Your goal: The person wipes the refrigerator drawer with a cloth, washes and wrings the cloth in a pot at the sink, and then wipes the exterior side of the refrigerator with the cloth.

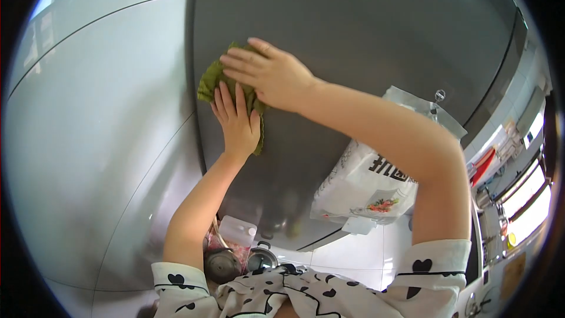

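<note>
A green cloth [212,80] lies crumpled against a large grey panel [353,23], near the panel's left edge. My left hand [237,126] presses flat on the cloth's lower part, its fingers pointing up and slightly apart. Above it and to the right, my right hand [265,76] rests flat on the cloth with its fingers stretched out to the left. Both palms hide much of the cloth. The cloth's edges show at the left, at the top and beside my left wrist.
A white printed plastic bag [359,182] hangs from a hook [439,95] on the panel, partly behind my right arm. White tiled wall [88,141] stands at the left. Metal pots [222,266] and a clear container [238,231] are below. Counter items and a window [527,194] appear far right.
</note>
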A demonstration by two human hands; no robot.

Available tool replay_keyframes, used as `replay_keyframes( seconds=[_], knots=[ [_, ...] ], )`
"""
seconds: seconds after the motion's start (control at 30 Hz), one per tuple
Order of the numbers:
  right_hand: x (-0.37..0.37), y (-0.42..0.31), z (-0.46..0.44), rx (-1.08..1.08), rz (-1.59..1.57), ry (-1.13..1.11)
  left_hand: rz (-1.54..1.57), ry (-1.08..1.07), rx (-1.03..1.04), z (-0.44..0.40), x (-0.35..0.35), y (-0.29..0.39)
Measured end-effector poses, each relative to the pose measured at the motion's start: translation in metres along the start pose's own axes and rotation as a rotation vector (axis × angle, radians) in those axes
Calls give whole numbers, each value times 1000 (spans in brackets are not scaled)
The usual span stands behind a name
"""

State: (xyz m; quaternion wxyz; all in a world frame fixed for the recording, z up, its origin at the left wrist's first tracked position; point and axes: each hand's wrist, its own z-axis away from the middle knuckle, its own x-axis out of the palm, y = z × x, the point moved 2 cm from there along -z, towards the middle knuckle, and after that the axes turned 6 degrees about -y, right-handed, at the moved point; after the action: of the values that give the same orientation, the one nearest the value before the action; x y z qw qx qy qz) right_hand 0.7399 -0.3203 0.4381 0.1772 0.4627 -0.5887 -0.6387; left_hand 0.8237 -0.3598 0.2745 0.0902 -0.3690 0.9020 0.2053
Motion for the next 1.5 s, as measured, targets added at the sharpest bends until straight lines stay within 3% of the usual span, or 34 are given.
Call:
replay_keyframes(
  seconds=[0.27,0.47,0.57,0.7,0.83,0.93,1.27,1.4,1.5],
  knots=[
    [-43,101,102,255,71,81,-6,66,331,-103,-21,98],
    [-74,136,180,476,98,-119,72,74,607,-155,-26,170],
    [-82,146,216,699,23,-176,87,108,803,-184,-26,204],
    [-61,162,275,789,156,44,91,99,1060,-224,-21,248],
    [-79,167,300,974,39,-136,-33,69,1137,-239,-21,290],
    [-54,173,336,894,181,117,-38,54,1174,-238,-14,315],
    [-32,139,379,1047,62,163,-131,-32,1353,-218,0,360],
    [-43,127,368,1157,-103,55,-103,-88,1421,-215,-1,357],
    [-52,124,367,1090,-147,4,-88,-53,1436,-213,-1,357]
  ],
)
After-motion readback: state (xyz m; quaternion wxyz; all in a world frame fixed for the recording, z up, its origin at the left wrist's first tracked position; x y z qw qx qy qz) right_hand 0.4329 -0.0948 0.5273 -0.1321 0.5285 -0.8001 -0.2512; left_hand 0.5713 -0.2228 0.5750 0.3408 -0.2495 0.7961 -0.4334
